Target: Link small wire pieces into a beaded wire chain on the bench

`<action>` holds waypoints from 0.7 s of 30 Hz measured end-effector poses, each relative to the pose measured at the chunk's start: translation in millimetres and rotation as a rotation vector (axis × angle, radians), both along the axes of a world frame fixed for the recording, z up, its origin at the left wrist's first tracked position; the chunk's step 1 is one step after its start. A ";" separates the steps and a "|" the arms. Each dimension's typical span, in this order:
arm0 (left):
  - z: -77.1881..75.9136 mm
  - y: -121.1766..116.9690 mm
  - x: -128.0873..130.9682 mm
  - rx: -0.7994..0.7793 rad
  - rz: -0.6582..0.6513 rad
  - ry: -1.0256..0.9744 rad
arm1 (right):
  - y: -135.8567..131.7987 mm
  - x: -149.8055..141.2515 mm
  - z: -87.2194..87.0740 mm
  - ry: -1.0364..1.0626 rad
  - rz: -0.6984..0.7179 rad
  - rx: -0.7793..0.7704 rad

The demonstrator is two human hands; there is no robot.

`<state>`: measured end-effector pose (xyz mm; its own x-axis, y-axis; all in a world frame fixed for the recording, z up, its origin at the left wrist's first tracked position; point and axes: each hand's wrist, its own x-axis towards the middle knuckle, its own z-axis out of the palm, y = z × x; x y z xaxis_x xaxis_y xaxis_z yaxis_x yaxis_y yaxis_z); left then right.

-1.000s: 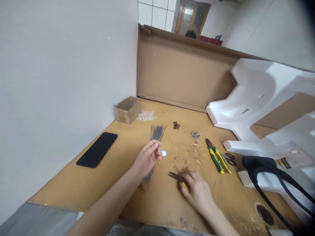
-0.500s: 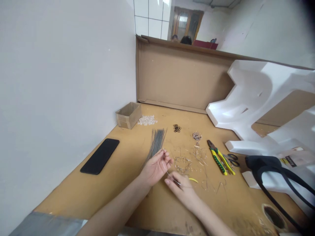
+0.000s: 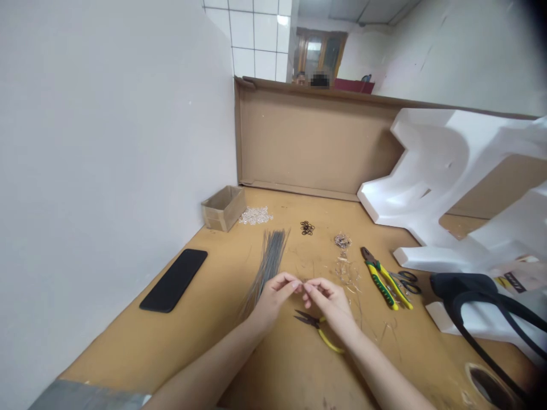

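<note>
Pinching what looks like thin wire (image 3: 303,282) just below frame centre, the left hand (image 3: 277,292) and right hand (image 3: 331,299) could let it slip, so little shows between them.

Between the fingertips of my left hand (image 3: 277,293) and right hand (image 3: 330,299) I pinch a fine wire (image 3: 302,283), mostly hidden, its shape too thin to tell. A bundle of straight grey wires (image 3: 276,249) lies on the bench (image 3: 226,273), partly behind my left hand. The yellow-handled pliers (image 3: 316,323) lie flat, dark jaws parted, pointing left.
</note>
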<state>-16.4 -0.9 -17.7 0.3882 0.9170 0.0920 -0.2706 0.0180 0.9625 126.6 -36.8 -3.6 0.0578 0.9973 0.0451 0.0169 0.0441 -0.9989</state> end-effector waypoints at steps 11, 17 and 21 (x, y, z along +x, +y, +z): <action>-4.5 11.8 -3.8 0.150 0.029 0.371 | 4.7 27.6 -7.3 -0.043 -0.093 0.122; -25.8 30.7 -14.0 0.605 0.269 1.020 | 11.2 34.9 -12.3 -0.132 -0.146 0.115; -39.3 32.3 -8.8 0.661 0.228 1.149 | 14.2 33.2 -20.2 -0.159 -0.145 0.123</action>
<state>-25.2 31.4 -57.0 0.3893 0.8816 0.2670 0.7552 -0.4714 0.4554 159.8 -22.7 -23.9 0.1828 0.9654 0.1860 0.1887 0.1512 -0.9703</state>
